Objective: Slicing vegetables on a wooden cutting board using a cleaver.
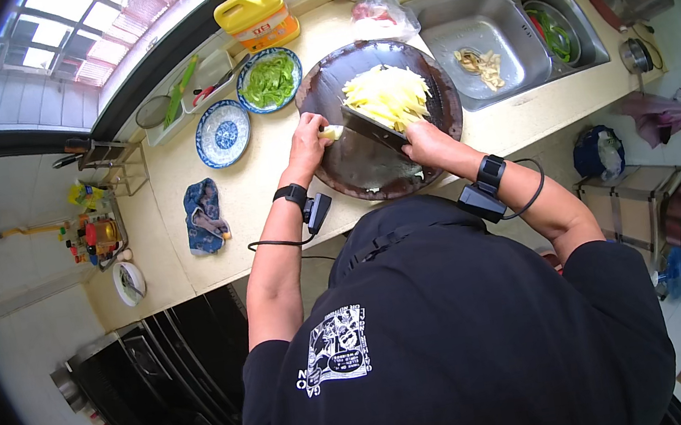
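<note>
A round dark cutting board (366, 164) lies on the counter before me. My right hand (427, 141) grips a cleaver (376, 126), its dark blade slanting across the board. Against the blade's far side rests a heap of pale yellow shredded vegetable, perhaps potato (387, 95). At the board's left edge my left hand (309, 140) holds a small pale piece of vegetable (331, 132) between thumb and fingers. The cleaver's handle is hidden in my right hand.
Left of the board are a plate of sliced green vegetable (268, 80), a blue-and-white plate (223, 134) and a blue cloth (203, 216). A yellow detergent bottle (258, 18) stands behind. A plastic bag (385, 16) lies near the steel sink (484, 29), which holds peelings (481, 68).
</note>
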Tool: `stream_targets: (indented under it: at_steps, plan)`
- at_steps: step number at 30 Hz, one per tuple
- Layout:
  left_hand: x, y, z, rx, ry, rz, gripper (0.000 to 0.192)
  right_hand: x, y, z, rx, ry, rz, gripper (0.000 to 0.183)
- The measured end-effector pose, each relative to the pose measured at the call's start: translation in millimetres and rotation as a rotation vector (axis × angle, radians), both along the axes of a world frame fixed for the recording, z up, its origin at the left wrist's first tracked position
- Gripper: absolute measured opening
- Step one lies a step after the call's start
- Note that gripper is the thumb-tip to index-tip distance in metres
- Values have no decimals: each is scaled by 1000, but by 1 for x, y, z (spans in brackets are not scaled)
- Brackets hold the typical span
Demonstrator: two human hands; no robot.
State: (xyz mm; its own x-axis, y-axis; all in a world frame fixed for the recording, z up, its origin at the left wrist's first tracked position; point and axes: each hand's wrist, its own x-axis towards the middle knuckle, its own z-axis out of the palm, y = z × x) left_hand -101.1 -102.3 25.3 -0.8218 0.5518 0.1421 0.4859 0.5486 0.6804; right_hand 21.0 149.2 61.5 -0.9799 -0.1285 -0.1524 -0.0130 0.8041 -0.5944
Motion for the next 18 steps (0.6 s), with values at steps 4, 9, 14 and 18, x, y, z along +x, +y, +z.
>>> stream_targets:
  at_steps: [4, 9, 14, 18]
  plan:
    - [-7, 1, 2, -153, -27, -61, 31, -3, 3, 8, -47, -61, -64, 17]
    - [-5, 11, 3, -239, 74, -127, 23, -1, 0, 8, -11, -11, -63, 14]
    - [2, 11, 3, -216, 118, -84, 34, -1, -2, 10, -46, -64, -86, 20]
    - [6, 11, 1, -203, 107, -49, 41, -2, -2, 11, -45, 22, -71, 15]
